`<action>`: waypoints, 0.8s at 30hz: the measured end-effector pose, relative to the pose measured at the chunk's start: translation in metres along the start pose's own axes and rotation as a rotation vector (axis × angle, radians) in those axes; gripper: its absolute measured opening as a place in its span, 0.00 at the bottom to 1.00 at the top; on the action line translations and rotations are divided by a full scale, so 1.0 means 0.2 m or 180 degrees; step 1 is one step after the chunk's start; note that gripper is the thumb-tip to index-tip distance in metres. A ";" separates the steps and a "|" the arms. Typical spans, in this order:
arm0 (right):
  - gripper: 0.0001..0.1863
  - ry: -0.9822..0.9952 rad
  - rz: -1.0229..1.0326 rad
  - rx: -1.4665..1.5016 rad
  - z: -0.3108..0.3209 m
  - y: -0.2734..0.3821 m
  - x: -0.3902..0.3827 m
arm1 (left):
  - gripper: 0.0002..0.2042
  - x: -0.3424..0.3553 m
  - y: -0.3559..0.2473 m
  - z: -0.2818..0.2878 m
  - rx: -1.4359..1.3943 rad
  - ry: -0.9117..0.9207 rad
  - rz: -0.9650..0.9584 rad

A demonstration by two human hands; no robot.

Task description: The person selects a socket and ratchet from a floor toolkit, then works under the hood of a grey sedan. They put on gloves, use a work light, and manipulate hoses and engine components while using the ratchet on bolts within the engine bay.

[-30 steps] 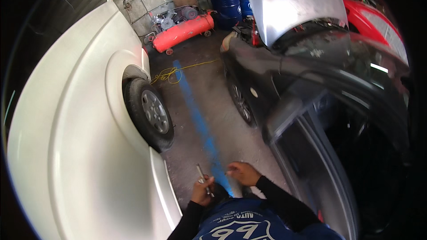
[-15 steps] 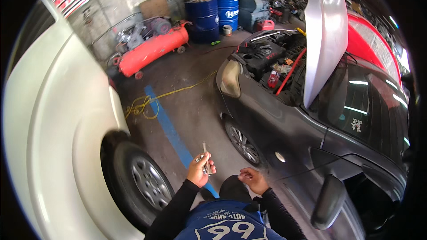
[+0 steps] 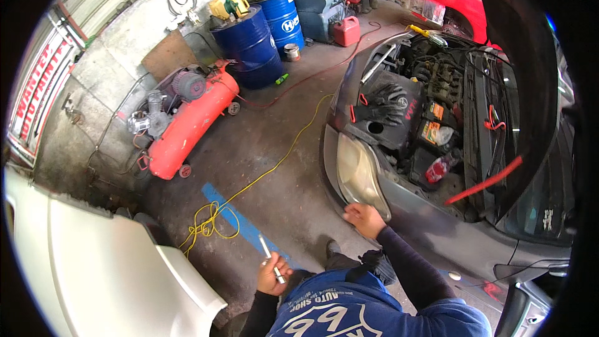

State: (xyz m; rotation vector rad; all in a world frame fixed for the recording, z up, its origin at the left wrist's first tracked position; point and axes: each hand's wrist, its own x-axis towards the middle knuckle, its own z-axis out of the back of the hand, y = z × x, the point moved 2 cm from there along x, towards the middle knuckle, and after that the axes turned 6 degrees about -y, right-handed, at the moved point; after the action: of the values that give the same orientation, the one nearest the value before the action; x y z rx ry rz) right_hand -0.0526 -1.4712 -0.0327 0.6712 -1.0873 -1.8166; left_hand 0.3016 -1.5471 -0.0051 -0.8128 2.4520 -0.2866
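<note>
One tool, apparently metal; lettered shirt

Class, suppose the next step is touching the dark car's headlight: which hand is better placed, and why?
The right hand, likely: it appears beside the headlight with no tool visible, while the left hand, farther off, grips a silver tool.

Red compressor near blue drums; yellow cord looped on floor.

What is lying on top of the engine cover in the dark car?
Black gloves with red trim lie on the engine cover; the part directly beneath them cannot be seen.
</note>
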 end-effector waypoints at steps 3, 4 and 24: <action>0.17 0.0162 0.0389 -0.0035 -0.16 0.22 0.52 | 0.04 0.22 -0.32 0.15 0.0444 -0.1135 -0.0603; 0.18 0.0288 0.0579 0.0053 -0.24 0.28 0.68 | 0.05 0.29 -0.42 0.19 0.0035 -0.1490 -0.0671; 0.18 -0.1979 -0.0857 -0.1372 -0.36 0.21 2.18 | 0.13 3.00 -1.93 -0.82 0.4753 0.1115 0.0982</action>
State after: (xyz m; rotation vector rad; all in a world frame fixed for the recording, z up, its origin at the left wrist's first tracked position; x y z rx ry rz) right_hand -0.1788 -1.8961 -0.0326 -0.0226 -0.9564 -2.4853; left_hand -0.0044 -2.2121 0.0151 0.2963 1.7770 -1.8845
